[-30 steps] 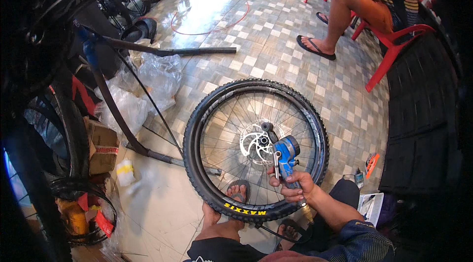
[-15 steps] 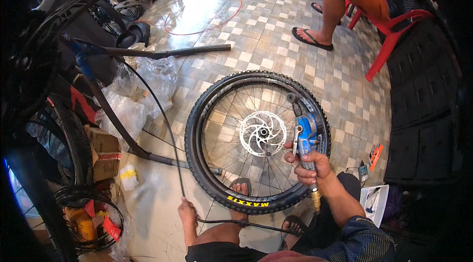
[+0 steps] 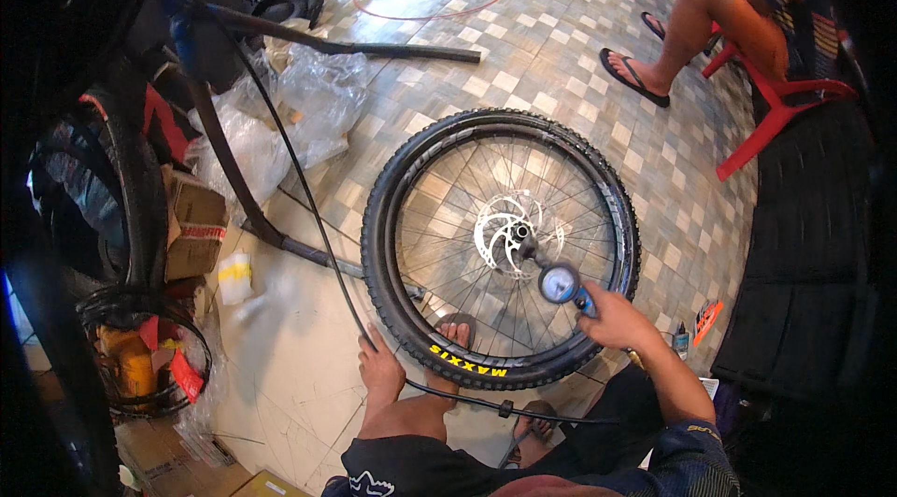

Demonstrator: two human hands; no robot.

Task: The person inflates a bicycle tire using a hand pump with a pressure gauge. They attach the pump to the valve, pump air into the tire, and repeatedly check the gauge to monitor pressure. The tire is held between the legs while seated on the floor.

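Observation:
A bicycle wheel with a knobby black tire [image 3: 381,296] stands in front of me, its spokes and silver brake disc [image 3: 491,234] facing up. My right hand [image 3: 612,319] is closed round the handle of a blue tire inflator [image 3: 559,284]. The inflator's round gauge faces up, and its dark front end lies over the wheel near the hub. A black air hose [image 3: 299,161] comes down from the upper left. My left hand [image 3: 381,372] is closed on this hose, beside the tire's near left edge. Past the hand, the hose runs right across my legs.
Dark stand legs [image 3: 222,156] spread at the left, with clear plastic wrap [image 3: 322,109] between them. Cardboard box [image 3: 198,228], tires and coiled cables crowd the left side. A person sits on a red chair [image 3: 780,114] at upper right. A small bottle [image 3: 681,340] stands at the right.
My right hand has turned the inflator, so its gauge now shows and its front end has swung left toward the hub. My left hand has moved slightly up and right with the hose.

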